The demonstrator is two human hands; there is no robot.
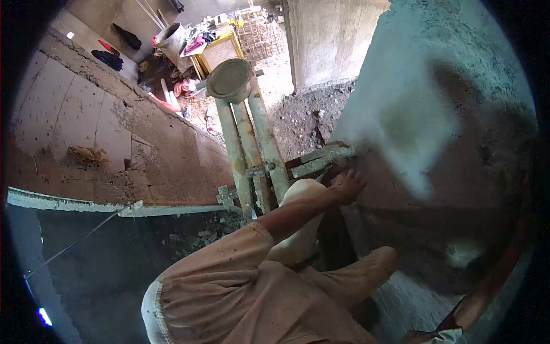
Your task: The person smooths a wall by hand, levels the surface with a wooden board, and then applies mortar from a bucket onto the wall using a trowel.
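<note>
My left hand (348, 186) is beside the rough plastered wall (395, 114), fingers apart and nothing visible in them. It is close to the end of a mortar-crusted timber (323, 160) and just past my bent knee (303, 192). On the right, my right forearm (487, 286) rises along the wall into the dark rim of the picture, where the hand is lost. Ahead of me a bucket (236, 94) filled with grey mix stands on long wooden poles (260, 132) laid side by side.
A tiled, dirt-smeared surface (86, 126) with a pale edge (69, 200) lies to my left, with rubble (200, 238) below. Farther off are a drum (171, 37), a yellow-edged box (220, 51), wire mesh (260, 37) and a concrete panel (332, 43) above dark soil (312, 114).
</note>
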